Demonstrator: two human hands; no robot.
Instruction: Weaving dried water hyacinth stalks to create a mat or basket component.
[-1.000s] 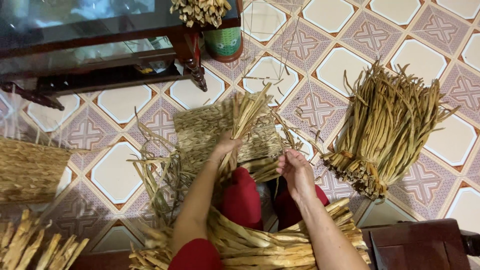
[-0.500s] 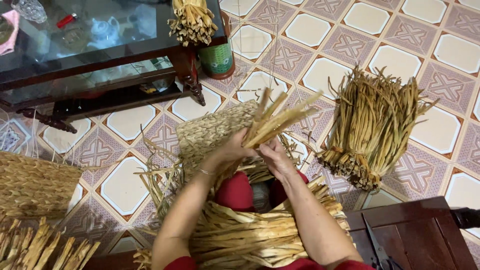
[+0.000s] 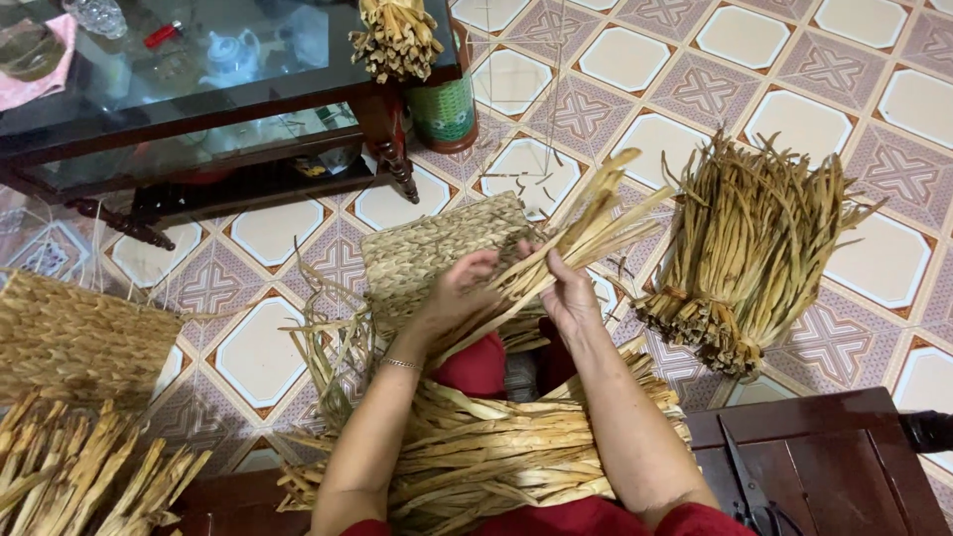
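even indoor light, soft shadows, glare on the glass table (image 3: 199, 60), sharp focus throughout.

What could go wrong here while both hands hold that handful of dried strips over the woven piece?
1. The left hand and right hand grip the handful of dried strips only near its lower part; the fanned tips could slip loose and scatter onto the tiled floor.
2. The pile of strips across the lap lies loose and might slide off if the person shifts.
3. Scissors lie on the wooden stool near the right elbow and could be knocked off.
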